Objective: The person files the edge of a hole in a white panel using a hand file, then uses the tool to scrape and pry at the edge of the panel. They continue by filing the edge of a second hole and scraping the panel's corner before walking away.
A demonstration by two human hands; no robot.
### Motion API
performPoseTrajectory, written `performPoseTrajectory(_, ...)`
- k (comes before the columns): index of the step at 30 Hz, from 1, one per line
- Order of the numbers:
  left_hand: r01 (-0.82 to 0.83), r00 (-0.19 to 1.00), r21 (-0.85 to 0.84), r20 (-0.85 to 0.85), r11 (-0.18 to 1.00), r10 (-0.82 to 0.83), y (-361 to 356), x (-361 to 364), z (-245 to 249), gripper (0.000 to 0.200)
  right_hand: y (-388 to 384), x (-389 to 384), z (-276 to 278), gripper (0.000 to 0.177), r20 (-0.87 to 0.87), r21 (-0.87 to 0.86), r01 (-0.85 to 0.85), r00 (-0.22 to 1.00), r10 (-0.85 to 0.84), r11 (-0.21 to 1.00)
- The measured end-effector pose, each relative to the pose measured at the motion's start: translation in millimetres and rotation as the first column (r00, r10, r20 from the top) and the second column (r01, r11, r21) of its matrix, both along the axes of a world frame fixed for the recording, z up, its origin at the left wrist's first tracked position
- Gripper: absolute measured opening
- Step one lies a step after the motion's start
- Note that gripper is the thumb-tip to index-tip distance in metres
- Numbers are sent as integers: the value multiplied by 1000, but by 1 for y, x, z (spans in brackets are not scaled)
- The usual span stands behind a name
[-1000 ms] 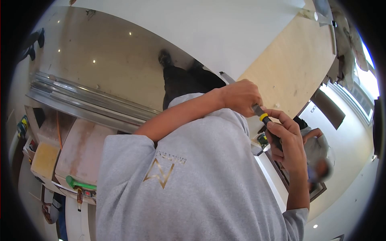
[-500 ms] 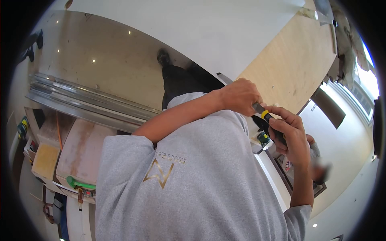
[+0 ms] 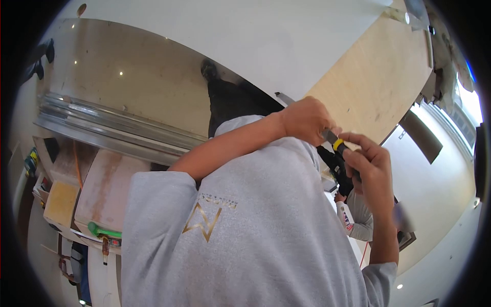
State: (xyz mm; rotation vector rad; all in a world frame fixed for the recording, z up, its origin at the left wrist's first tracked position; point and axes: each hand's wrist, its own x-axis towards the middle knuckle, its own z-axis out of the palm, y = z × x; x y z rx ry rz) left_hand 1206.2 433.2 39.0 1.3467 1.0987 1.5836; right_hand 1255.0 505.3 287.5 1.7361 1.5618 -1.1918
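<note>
In my right hand (image 3: 373, 171) is a knife (image 3: 339, 146) with a black handle and a yellow collar, its flat metal blade pointing toward my other hand. My left hand (image 3: 306, 120) is closed in a fist at the blade, with thumb and fingertips by the metal. A narrow grey strip (image 3: 284, 97) juts out beyond the far side of that fist; whether it is held or belongs to the knife is hidden. Both hands are in front of my grey T-shirt (image 3: 245, 215).
A large white board (image 3: 245, 41) and a plywood sheet (image 3: 365, 77) lie ahead. Long metal profiles (image 3: 117, 125) are on the left. Beside them, a green-handled tool (image 3: 99, 230) rests near boxes. Another person (image 3: 358, 220) is close by on the right; another person's feet (image 3: 43, 59) show at far left.
My hands keep nearly the same hold and place. The person on the right has shifted, so more of their sleeve and dark clothing shows behind my right arm.
</note>
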Motion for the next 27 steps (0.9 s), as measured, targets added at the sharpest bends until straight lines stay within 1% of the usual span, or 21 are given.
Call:
performPoseTrajectory(2, -71, 996, -23, 49, 997, 72, -4, -7, 8, 43, -2, -1, -4, 36, -32, 51, -125, 991, 127, 991)
performPoseTrajectory(3, -96, 992, 28, 84, 995, 93, -5, -6, 6, 42, -6, 3, -6, 36, -51, 53, -121, 991, 124, 991)
performPoseTrajectory(5, 9, 1000, 21, 25, 1000, -9, -5, -7, -3, 26, -8, 0, -2, 36, -56, -13, 25, 998, -26, 1000)
performPoseTrajectory(6, 60, 998, 8, 9, 998, -60, -8, -6, -3, 22, -10, 1, 1, 36, -42, -53, 98, 994, -101, 994)
performPoseTrajectory(9, 108, 994, 11, -35, 994, -108, -6, -4, 0, 25, -10, 14, 0, 37, -76, -94, 174, 981, -181, 980)
performPoseTrajectory(13, 190, 982, -29, -14, 981, -191, -4, -10, 7, 31, -7, 13, 3, 37, -83, -139, 310, 943, -323, 941)
performPoseTrajectory(15, 201, 979, -50, -11, 978, -202, -2, -11, 8, 33, -4, 10, 5, 36, -69, -127, 293, 951, -303, 948)
performPoseTrajectory(16, 157, 987, -50, -22, 986, -158, -2, -8, 4, 33, -2, 9, 3, 36, -59, -126, 282, 955, -291, 951)
performPoseTrajectory(18, 75, 996, -44, -54, 996, -77, -1, -3, -5, 33, 1, 12, -10, 35, -75, -53, 189, 978, -192, 981)
performPoseTrajectory(19, 52, 998, -41, -39, 998, -53, -1, -1, -5, 31, -2, 15, -13, 34, -79, -12, 147, 986, -148, 989)
performPoseTrajectory(21, -19, 1000, -41, -18, 999, 19, -4, -1, -1, 29, -7, 16, -12, 32, -65, 0, 111, 992, -111, 994)
performPoseTrajectory(22, -41, 998, -26, -41, 999, 40, -4, -1, -2, 27, -8, 15, -11, 31, -76, 20, 94, 993, -92, 995)
performPoseTrajectory(24, -65, 995, 15, -76, 998, 66, -5, 5, -5, 24, -7, 12, -6, 33, -36, -6, 58, 998, -58, 998)
performPoseTrajectory(25, -45, 997, 0, -70, 999, 44, -7, 7, -6, 18, -8, 11, -3, 33, -9, -29, 44, 999, -45, 999)
performPoseTrajectory(26, -15, 997, -1, -81, 1000, 15, -9, 8, -7, 18, -9, 10, -2, 34, 12, -52, 33, 999, -32, 998)
performPoseTrajectory(27, 17, 995, 3, -101, 1000, -17, -10, 2, -5, 17, -10, 7, -1, 35, 64, -26, -66, 996, 68, 997)
